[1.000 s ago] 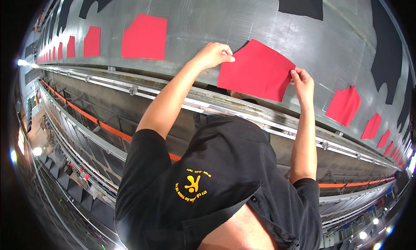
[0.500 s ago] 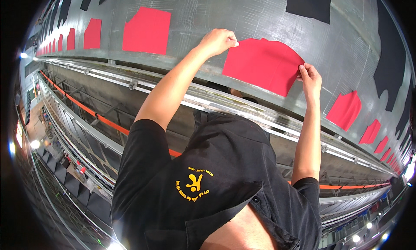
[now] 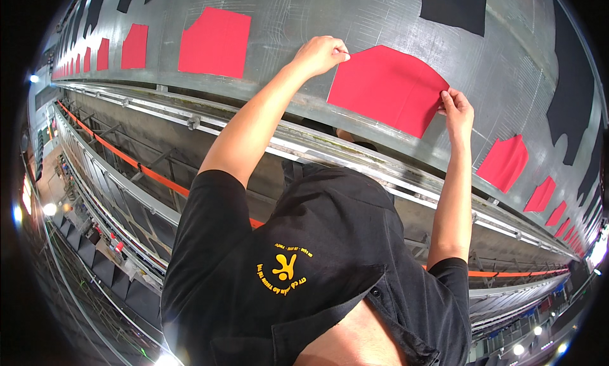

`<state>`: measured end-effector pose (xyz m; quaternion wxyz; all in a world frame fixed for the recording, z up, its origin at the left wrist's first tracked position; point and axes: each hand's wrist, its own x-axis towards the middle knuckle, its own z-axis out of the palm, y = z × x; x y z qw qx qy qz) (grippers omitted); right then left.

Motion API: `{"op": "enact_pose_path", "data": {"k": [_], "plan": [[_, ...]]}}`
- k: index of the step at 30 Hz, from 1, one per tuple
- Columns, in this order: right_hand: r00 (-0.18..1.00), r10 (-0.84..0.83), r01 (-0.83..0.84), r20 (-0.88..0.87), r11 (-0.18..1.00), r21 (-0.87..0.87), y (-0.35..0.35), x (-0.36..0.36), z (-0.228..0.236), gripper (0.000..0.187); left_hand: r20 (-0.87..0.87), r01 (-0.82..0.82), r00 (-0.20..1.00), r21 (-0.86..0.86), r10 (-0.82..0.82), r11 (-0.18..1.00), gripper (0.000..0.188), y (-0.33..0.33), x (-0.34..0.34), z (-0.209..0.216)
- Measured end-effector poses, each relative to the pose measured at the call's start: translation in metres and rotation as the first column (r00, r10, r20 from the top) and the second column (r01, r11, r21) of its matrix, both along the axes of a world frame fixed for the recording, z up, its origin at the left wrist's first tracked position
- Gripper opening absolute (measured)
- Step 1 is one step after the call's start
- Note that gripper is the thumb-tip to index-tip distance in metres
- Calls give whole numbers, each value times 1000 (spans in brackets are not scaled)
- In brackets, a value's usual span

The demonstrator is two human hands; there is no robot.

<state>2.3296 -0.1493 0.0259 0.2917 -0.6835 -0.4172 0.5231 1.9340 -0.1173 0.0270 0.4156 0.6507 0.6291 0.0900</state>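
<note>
A red cut fabric piece [image 3: 388,90] with a curved upper edge lies on the grey metal table [image 3: 285,29] in front of me. My left hand [image 3: 322,55] is closed in a pinch at its upper left corner. At the right corner, my right hand [image 3: 458,111] grips the cloth between thumb and fingers. The piece is spread nearly flat between both hands, with a soft shadow along its upper right side.
Another red fabric piece [image 3: 214,43] lies to the left, and a creased red one [image 3: 504,163] to the right, each in a row of several. Black fabric pieces [image 3: 453,7] lie farther back. A metal rail [image 3: 209,123] runs along the table's near edge, with an orange strip [image 3: 158,175] below.
Both hands have shifted slightly away from me with the red piece. Its upper edge, rumpled near the middle before, now runs smoother to a low peak.
</note>
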Motion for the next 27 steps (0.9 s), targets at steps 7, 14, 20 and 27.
{"op": "enact_pose_path", "data": {"k": [7,14,20,27], "plan": [[1000,15,-15,-4,1000,-15,0,-2,0,21,15,-19,1000,-31,20,999,26,2,-1,-4],[1000,-8,8,-6,1000,-15,5,-6,1,19,26,5,1000,-16,-5,1000,28,3,-5,-5],[1000,-12,12,27,1000,-4,5,-3,-12,20,75,-19,997,-10,19,1000,29,3,-5,-11],[996,-63,67,71,995,-69,10,-12,-3,22,15,-64,998,-47,64,997,29,3,-3,-10]]}}
